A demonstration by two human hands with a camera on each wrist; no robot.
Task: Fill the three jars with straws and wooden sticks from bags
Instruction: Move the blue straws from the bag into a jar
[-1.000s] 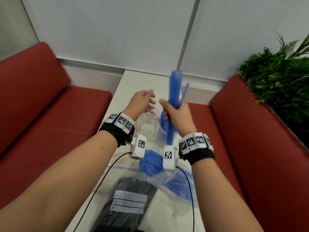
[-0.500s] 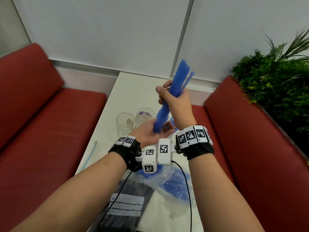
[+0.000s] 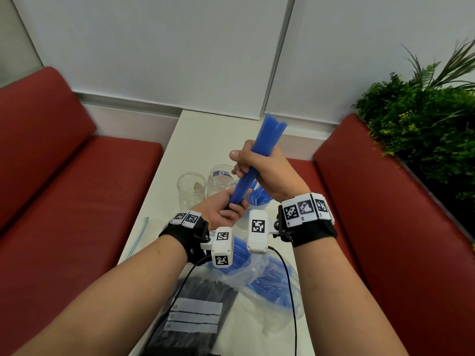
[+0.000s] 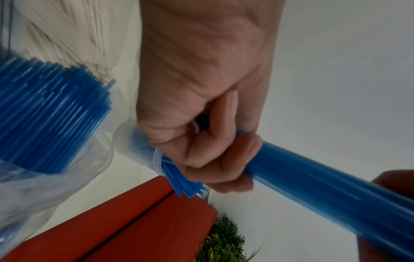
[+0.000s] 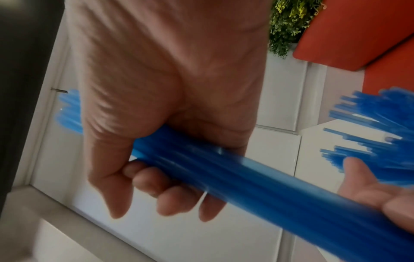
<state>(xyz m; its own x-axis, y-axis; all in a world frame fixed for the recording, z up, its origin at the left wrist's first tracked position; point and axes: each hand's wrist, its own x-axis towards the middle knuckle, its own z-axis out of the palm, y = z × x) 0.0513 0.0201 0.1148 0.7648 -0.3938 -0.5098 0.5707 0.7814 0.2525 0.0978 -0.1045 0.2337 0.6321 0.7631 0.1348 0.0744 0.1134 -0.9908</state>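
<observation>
My right hand (image 3: 262, 168) grips a bundle of blue straws (image 3: 270, 132) round its middle, tilted, top end leaning far and right. My left hand (image 3: 222, 213) curls its fingers round the bundle's lower end, just in front of the jars. In the left wrist view the fingers (image 4: 224, 156) wrap the bundle (image 4: 336, 186). The right wrist view shows my right hand (image 5: 165, 177) closed round the bundle (image 5: 246, 173). Three clear jars stand mid-table: an empty one (image 3: 191, 188), a second (image 3: 221, 178), and a third (image 3: 259, 201) holding blue straws, partly hidden by my hands.
Near me on the white table (image 3: 205, 140) lie a bag of blue straws (image 3: 272, 281) and a bag of black sticks (image 3: 198, 299). A bag of pale sticks (image 4: 67, 35) shows in the left wrist view. A loose pale straw (image 3: 140, 240) lies at the table's left edge. Red benches flank the table.
My left hand came back from the jars to below the bundle and now grips its lower end. The bundle has tilted from upright to leaning right.
</observation>
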